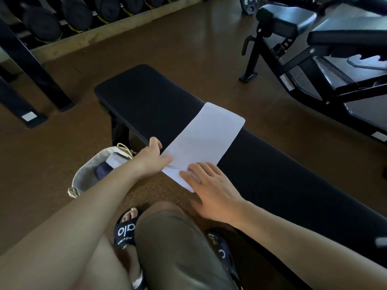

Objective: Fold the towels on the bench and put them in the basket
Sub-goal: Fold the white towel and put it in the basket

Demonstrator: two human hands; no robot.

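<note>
The left hand [154,159] pinches the near-left edge of the white towel [204,139], its grip closed on the cloth. The right hand [211,189] lies flat, fingers straight, pressing the towel's near corner onto the black table [146,97].

You've got a plain white rectangular towel [206,139] lying across a long black padded bench [146,101], no pattern on it at all. The floor [188,49] is a brown rubbery surface with a fine speckle near your feet. On the left there's a pale grey-beige fabric basket [83,176] with a cream rope handle, holding something white and something dark navy. Your shorts [173,243] are olive green, and your black slide sandals [125,231] have white lettering. Far left, the black round dumbbells [77,13] show yellow bands; far right, the exercise machine [303,59] is black with grey pads.
</note>
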